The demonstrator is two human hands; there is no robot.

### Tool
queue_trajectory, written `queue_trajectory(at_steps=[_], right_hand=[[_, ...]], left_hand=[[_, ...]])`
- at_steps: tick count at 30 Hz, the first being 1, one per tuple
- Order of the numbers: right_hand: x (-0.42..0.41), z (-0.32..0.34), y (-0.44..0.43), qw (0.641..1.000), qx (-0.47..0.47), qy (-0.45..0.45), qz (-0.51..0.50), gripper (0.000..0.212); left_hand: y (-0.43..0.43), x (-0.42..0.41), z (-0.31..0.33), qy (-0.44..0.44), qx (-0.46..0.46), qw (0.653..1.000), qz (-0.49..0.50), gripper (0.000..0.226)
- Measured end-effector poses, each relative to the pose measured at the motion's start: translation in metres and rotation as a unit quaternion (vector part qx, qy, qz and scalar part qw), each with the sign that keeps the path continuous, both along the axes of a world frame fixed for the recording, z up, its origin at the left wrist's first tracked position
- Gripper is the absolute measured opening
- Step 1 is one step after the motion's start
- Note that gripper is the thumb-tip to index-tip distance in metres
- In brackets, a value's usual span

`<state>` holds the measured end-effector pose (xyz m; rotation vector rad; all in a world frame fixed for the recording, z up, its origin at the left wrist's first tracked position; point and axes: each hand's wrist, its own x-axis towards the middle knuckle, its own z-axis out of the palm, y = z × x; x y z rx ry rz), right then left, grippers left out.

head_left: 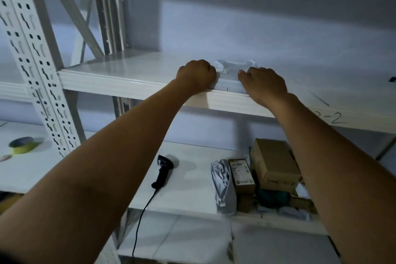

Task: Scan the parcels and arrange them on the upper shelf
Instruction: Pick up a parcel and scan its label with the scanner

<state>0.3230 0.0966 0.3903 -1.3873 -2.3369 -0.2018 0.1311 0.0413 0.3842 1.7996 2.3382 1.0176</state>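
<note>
A pale, flat plastic-wrapped parcel [232,70] lies on the white upper shelf [128,75], close to its front edge. My left hand [196,76] grips the parcel's left end with curled fingers. My right hand [262,83] holds its right end, fingers bent over it. On the lower shelf [188,178] a black corded barcode scanner [162,171] lies by itself. To its right sit more parcels: a crumpled grey bag [222,186], a small labelled carton [241,174] and a larger brown carton [276,165].
A perforated white upright [34,66] stands at the left with diagonal braces behind it. A roll of yellow-green tape [23,144] rests on the neighbouring shelf at far left. The upper shelf's front edge carries handwritten marking "2-2" [332,118]. A grey wall backs the rack.
</note>
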Motion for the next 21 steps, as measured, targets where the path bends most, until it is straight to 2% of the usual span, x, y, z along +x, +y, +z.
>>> queue_trajectory(at_steps=[2,3,5,7,8,10,11,12,13,15,17,18,19,20,21], right_hand=[[0.000,-0.002,0.007,1.000,-0.006,-0.023,0.004,0.095],[-0.001,-0.004,0.010,0.999,-0.005,-0.033,-0.001,0.095],[-0.005,-0.008,0.009,0.999,0.024,-0.029,-0.030,0.075],[-0.010,-0.017,0.002,0.989,0.141,0.022,-0.029,0.055],[-0.010,-0.026,-0.007,0.972,0.225,0.063,-0.011,0.049],[-0.013,-0.046,-0.034,0.912,0.366,0.167,0.077,0.034],[-0.015,-0.061,-0.050,0.885,0.393,0.211,0.134,0.025],[-0.016,-0.082,-0.067,0.872,0.390,0.236,0.177,0.018],[-0.015,-0.106,-0.081,0.873,0.374,0.243,0.199,0.013],[-0.012,-0.165,-0.095,0.906,0.296,0.237,0.190,0.009],[-0.012,-0.228,-0.092,0.965,0.126,0.204,0.105,0.013],[-0.012,-0.260,-0.088,0.988,0.012,0.155,0.024,0.023],[-0.011,-0.286,-0.086,0.989,-0.095,0.097,-0.062,0.039],[-0.009,-0.308,-0.085,0.975,-0.174,0.052,-0.131,0.057],[-0.007,-0.327,-0.085,0.960,-0.220,0.034,-0.170,0.072]], left_hand=[[0.005,-0.004,-0.003,-0.009,0.019,1.000,0.008,0.033],[0.005,-0.005,-0.005,-0.011,0.029,0.999,0.015,0.035],[0.003,-0.007,-0.006,-0.008,0.047,0.999,0.020,0.041],[0.001,-0.005,-0.007,0.006,0.061,0.997,0.039,0.042],[-0.005,-0.003,-0.011,0.017,0.097,0.993,0.065,0.041],[-0.028,0.003,-0.029,-0.003,0.253,0.964,0.084,0.033],[-0.046,0.006,-0.045,-0.034,0.340,0.938,0.055,0.025],[-0.065,0.010,-0.069,-0.064,0.387,0.920,0.013,0.018],[-0.083,0.012,-0.099,-0.096,0.391,0.915,-0.021,0.014],[-0.109,0.013,-0.166,-0.174,0.313,0.933,-0.035,0.012],[-0.121,0.011,-0.235,-0.270,0.192,0.943,0.025,0.014],[-0.125,0.009,-0.268,-0.323,0.123,0.936,0.064,0.016],[-0.130,0.007,-0.297,-0.385,0.054,0.915,0.106,0.018],[-0.136,0.005,-0.323,-0.451,-0.008,0.881,0.142,0.018],[-0.141,0.001,-0.344,-0.504,-0.064,0.845,0.166,0.019]])
